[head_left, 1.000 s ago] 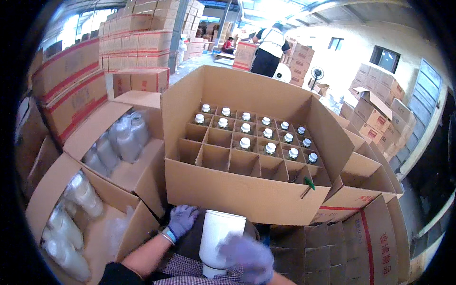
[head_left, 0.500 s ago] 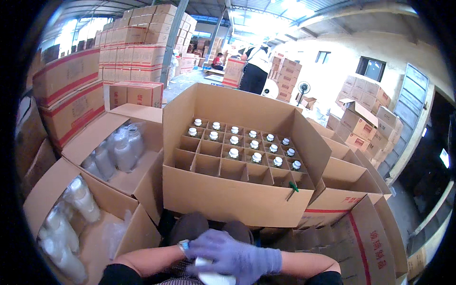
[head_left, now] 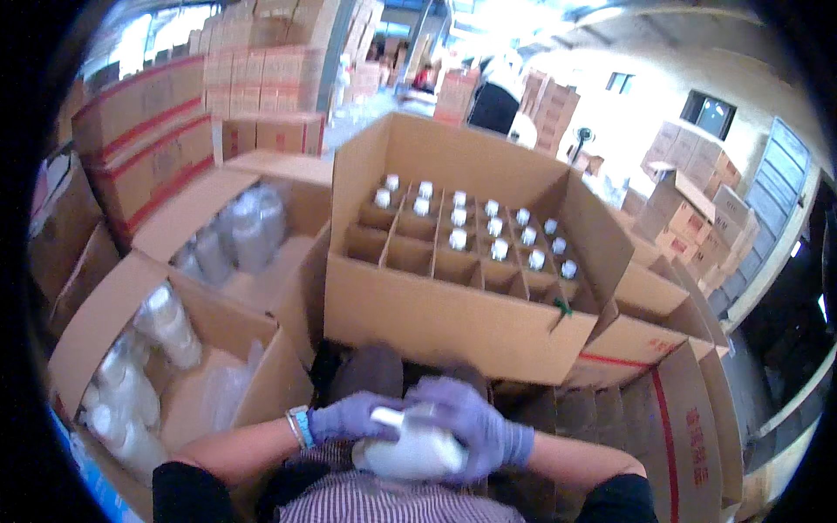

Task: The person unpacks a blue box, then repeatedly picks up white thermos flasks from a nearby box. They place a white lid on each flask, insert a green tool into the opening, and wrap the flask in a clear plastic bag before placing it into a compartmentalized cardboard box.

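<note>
Low in front of my lap, a whitish, rounded bottle [head_left: 410,451] lies between my two gloved hands, blurred by motion. My left hand [head_left: 353,417], in a purple glove, closes on its left end by a narrow white part. On the opposite side my right hand [head_left: 475,423], gloved alike, wraps over the top and right of it. Beyond them stands an open cardboard carton [head_left: 453,309] with dividers. White-capped bottles [head_left: 458,238] fill its farther cells, while several cells along the near side hold none. A small green-handled tool [head_left: 562,308] hangs at the carton's near right edge.
Two open cartons at the left, the nearer carton [head_left: 292,353] and the farther carton [head_left: 296,270], hold plastic-wrapped bottles [head_left: 166,327]. Another divided carton [head_left: 689,418] stands at my right. Stacked boxes [head_left: 148,161], a fan [head_left: 584,135] and a person [head_left: 495,105] are farther back.
My hands have drawn apart from their overlap, so my left hand and more of the white bottle show. The view has shifted, putting the cartons farther right.
</note>
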`<state>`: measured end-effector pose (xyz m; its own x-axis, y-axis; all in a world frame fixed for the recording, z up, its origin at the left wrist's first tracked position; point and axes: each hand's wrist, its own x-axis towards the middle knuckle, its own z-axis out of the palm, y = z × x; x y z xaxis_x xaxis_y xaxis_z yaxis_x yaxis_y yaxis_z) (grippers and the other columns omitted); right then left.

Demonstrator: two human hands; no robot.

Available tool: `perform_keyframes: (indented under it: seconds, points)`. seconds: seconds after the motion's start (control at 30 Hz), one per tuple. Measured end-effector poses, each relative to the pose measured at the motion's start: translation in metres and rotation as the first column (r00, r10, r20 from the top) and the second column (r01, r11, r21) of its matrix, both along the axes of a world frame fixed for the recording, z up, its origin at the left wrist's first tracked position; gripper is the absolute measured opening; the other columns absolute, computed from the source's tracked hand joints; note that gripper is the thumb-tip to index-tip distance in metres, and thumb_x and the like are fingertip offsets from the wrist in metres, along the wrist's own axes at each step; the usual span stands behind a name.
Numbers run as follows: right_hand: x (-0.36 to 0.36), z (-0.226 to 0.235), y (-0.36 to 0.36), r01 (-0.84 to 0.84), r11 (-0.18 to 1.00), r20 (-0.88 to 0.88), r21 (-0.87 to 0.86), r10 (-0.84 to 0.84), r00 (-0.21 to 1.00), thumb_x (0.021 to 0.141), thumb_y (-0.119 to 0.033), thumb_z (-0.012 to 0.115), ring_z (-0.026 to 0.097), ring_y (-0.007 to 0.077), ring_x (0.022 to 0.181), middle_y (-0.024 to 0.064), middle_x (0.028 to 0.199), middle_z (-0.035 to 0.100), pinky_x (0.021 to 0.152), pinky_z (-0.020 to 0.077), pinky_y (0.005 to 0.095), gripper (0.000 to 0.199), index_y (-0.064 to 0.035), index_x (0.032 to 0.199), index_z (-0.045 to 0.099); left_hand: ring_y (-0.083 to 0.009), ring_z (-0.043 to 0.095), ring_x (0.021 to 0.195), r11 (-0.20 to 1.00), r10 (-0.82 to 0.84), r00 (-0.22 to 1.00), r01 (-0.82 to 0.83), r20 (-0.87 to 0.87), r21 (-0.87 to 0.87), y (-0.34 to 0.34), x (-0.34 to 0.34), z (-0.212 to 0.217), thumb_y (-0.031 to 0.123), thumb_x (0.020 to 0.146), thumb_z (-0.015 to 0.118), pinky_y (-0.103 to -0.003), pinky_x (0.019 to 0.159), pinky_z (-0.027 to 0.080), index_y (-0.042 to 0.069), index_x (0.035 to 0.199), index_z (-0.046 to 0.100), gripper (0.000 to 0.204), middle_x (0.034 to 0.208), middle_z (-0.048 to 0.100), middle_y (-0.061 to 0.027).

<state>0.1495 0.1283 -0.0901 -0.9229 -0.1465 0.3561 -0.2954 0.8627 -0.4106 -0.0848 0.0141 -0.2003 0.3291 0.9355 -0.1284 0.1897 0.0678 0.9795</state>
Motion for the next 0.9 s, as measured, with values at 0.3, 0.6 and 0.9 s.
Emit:
perform_keyframes:
  seconds: [0.3,0.6,0.9]
  points:
    - [0.015,-0.047,0.016,0.372,0.836,0.187,-0.403,-0.323,0.928,0.077,-0.034,0.071,0.046,0.0364,0.132,0.0212,0.144,0.046,0.111,0.0378,0.0486,0.078,-0.0069,0.145,0.045,-0.0228,0.066,0.114,0.965,0.263,0.963,-0.263,0.061,-0.008,-0.025,0.034,0.023,0.03,0.071,0.088,-0.035,0.102,0.048,-0.001,0.146,0.047,0.091,0.125,0.069,-0.0166]
    - [0.022,-0.069,0.019,0.442,0.619,0.409,-0.649,-0.206,0.889,0.064,-0.042,0.072,0.044,0.0416,0.136,0.0213,0.147,0.045,0.113,0.0336,0.0518,0.091,-0.0036,0.142,0.046,-0.022,0.067,0.109,0.875,0.483,0.873,-0.482,0.071,-0.037,-0.042,0.064,0.004,0.02,0.069,0.085,-0.036,0.098,0.051,0.0,0.137,0.058,0.077,0.123,0.069,-0.0146]
    - [0.01,-0.003,-0.005,0.09,0.995,0.156,0.05,-0.097,0.983,0.061,-0.052,0.079,0.032,0.047,0.143,0.023,0.156,0.033,0.115,0.0296,0.0551,0.106,-0.0073,0.15,0.041,-0.0202,0.063,0.113,0.991,0.086,0.899,-0.033,0.43,-0.13,-0.016,0.001,0.01,0.021,0.076,0.084,-0.036,0.104,0.048,0.001,0.141,0.056,0.073,0.127,0.067,-0.0124]
